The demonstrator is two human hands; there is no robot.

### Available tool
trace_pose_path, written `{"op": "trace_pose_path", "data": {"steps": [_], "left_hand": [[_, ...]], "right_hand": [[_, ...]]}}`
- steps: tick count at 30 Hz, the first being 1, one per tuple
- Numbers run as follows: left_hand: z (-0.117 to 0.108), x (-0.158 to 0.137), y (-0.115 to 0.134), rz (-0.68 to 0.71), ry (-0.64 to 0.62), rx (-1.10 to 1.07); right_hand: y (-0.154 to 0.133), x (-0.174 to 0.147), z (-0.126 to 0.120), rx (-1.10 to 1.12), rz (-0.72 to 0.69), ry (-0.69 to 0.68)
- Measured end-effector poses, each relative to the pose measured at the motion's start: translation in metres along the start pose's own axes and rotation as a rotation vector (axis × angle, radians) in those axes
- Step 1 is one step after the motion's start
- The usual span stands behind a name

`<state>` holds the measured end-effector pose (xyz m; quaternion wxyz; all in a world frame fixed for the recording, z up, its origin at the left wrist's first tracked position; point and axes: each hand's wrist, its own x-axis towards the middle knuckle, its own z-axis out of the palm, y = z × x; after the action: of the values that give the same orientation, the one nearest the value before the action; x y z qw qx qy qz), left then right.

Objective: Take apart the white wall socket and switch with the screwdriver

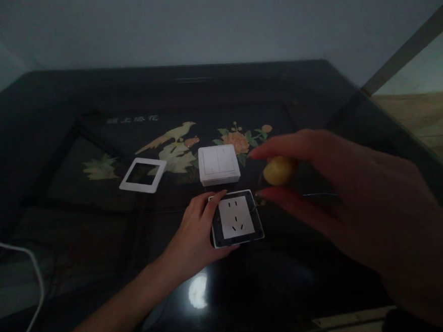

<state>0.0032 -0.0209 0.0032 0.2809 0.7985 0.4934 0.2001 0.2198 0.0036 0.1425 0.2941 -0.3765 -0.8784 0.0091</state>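
Note:
My left hand (200, 228) is closed around the left side of a white wall socket (236, 218), fingers over its top edge and thumb along the bottom. The socket lies face up, with its dark inner frame showing around the slotted plate. My right hand (333, 188) is blurred, close to the camera and right of the socket. Between its thumb and forefinger sits the yellow handle of a screwdriver (280, 171); its thin shaft slants faintly toward the socket's right edge. The fingertips stand apart, and the tip's exact contact is unclear. Just behind the socket is a white wall switch (219, 163).
A white square cover frame (143, 175) lies left of the switch on the glossy black table (129, 263). The tabletop carries a bird-and-flower picture. A white cable (40, 280) curves along the left edge. Behind the table rises a pale wall (181, 27).

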Motion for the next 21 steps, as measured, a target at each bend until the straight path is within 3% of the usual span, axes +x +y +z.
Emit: {"op": "trace_pose_path", "data": {"steps": [5,10,18,21], "left_hand": [[0.0,0.0,-0.001,-0.003,-0.007,-0.025],[0.001,0.0,-0.004,0.02,0.0,-0.004],[0.002,0.0,-0.005,0.018,-0.012,0.005],[0.002,0.0,-0.005,0.036,-0.004,0.013]], "right_hand": [[0.006,-0.001,-0.007,0.056,0.009,-0.075],[0.003,-0.001,0.004,-0.136,0.005,0.079],[0.001,-0.003,-0.005,0.056,-0.001,-0.118],[-0.001,-0.002,0.001,-0.075,-0.012,0.003]]}}
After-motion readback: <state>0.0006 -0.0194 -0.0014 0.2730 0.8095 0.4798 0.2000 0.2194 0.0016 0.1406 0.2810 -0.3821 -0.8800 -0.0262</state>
